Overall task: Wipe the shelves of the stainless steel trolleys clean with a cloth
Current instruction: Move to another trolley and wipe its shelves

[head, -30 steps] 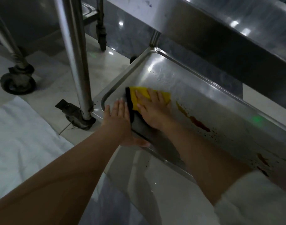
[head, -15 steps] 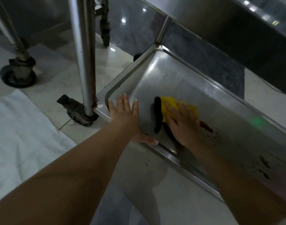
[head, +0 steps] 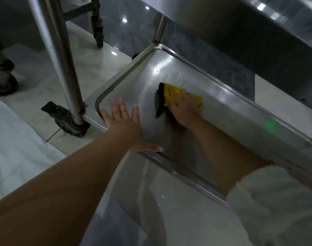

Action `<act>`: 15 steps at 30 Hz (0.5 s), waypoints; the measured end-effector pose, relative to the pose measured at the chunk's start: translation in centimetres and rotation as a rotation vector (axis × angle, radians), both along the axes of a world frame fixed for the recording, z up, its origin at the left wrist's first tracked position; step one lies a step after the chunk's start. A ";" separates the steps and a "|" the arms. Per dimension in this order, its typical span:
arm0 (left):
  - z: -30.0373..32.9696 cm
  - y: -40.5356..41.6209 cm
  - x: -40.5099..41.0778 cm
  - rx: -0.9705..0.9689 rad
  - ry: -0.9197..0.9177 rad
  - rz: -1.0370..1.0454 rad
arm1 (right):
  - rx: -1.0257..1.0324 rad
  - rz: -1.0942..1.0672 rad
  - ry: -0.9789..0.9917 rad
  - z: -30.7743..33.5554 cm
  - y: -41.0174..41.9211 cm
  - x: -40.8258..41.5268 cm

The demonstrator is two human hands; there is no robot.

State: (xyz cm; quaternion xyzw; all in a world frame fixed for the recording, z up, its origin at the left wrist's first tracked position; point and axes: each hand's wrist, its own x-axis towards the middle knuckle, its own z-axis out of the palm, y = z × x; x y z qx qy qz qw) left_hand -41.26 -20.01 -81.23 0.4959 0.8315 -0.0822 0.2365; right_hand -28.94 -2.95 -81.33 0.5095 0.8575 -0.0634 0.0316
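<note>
Both forearms reach toward twelve o'clock. The left hand [head: 124, 124] lies flat with fingers spread straight and thumb out toward three o'clock. The right hand [head: 184, 108] presses palm down, fingers straight, pointing toward eleven o'clock.

The right hand [head: 185, 108] covers most of the yellow cloth with a black edge [head: 166, 94], so how far it reaches under the palm cannot be told. The low stainless steel trolley shelf with a raised rim [head: 127, 79] is hidden on its near right part by the forearm and white sleeve [head: 275, 206], and the upper shelf [head: 258, 23] runs off the top and right edges. At the left edge, a dark caster wheel [head: 2, 80] is cut off, and the white sheet on the floor [head: 15, 144] runs out of the picture.
</note>
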 end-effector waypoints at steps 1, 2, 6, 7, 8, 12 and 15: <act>-0.1 -0.1 -0.1 0.007 -0.005 -0.004 | -0.003 -0.017 -0.029 0.0 1.3 0.2; -0.1 -0.1 -0.1 0.012 -0.009 -0.008 | -0.005 -0.035 -0.046 0.1 2.4 0.9; -0.2 0.2 0.2 0.020 -0.033 -0.036 | 0.033 -0.133 0.000 -0.1 2.9 7.0; -0.2 0.4 0.3 0.017 -0.035 -0.039 | 0.042 -0.137 0.032 -0.2 1.9 8.7; -0.2 0.6 0.4 0.013 -0.035 -0.039 | 0.054 -0.121 0.080 -0.3 0.6 10.3; 0.2 1.1 1.0 -0.026 -0.006 -0.040 | 0.088 0.001 0.121 -0.7 -6.4 16.4; 0.4 1.1 1.6 0.004 0.033 -0.078 | 0.042 -0.029 0.051 -0.3 -11.9 20.6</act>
